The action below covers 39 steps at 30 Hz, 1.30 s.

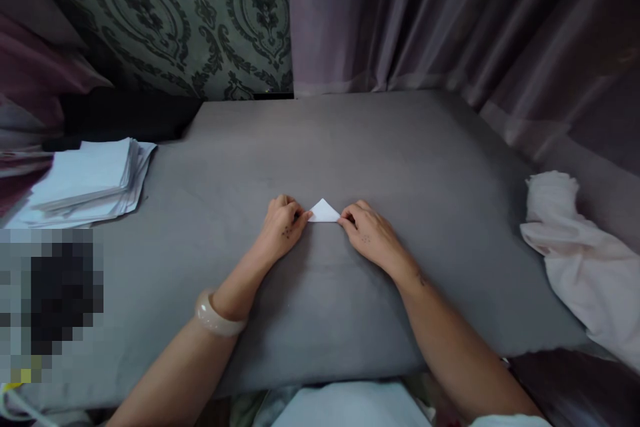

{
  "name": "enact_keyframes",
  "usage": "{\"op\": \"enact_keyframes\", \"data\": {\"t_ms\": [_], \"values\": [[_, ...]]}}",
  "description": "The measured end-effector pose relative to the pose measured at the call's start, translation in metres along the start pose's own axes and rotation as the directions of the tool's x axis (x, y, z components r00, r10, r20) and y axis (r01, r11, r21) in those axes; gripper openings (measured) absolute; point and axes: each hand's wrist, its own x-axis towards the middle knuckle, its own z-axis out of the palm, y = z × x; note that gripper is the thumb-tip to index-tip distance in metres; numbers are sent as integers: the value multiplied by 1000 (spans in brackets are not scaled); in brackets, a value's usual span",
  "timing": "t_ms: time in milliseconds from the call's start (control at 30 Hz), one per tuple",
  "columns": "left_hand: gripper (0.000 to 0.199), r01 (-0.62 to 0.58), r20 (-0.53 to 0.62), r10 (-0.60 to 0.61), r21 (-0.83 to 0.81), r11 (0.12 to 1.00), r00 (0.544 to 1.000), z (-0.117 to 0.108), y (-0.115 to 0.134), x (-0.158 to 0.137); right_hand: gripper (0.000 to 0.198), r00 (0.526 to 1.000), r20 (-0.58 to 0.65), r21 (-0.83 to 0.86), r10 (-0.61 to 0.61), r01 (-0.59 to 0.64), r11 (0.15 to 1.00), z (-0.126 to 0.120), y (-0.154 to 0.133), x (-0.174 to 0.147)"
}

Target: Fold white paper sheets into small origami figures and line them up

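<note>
A small piece of white paper [324,211], folded into a triangle, lies at the middle of the grey-covered table with its peak pointing away from me. My left hand [284,225] pinches its left corner between thumb and fingers. At the opposite corner, my right hand [369,230] holds the paper in the same kind of pinch. Both hands rest low, close to the cloth. The corners themselves are hidden under my fingertips. A pale bangle [220,317] circles my left wrist.
Stacked white paper sheets [90,173] lie at the left, in front of a black item [133,113]. Crumpled pale cloth [585,240] occupies the right edge of the grey tabletop [320,140]. Purple curtains [345,20] hang behind. A blurred-out patch covers the lower left.
</note>
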Motion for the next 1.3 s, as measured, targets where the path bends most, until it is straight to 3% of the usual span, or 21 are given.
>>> {"op": "enact_keyframes", "data": {"t_ms": [633,1033,1200,1300], "values": [[26,2,-43,1,62,998,999,7,-1,-5,20,981,80,-103,179,-170,980,-7,-17,10],[31,17,-22,-15,86,996,1000,2,6,-4,18,983,102,66,152,-159,985,-13,2,18],[50,106,-52,-100,151,983,994,2,18,-3,16,986,118,130,116,-132,983,-13,7,19],[50,157,-52,-150,203,966,987,4,22,0,13,988,122,173,93,-114,978,-14,11,20]]}}
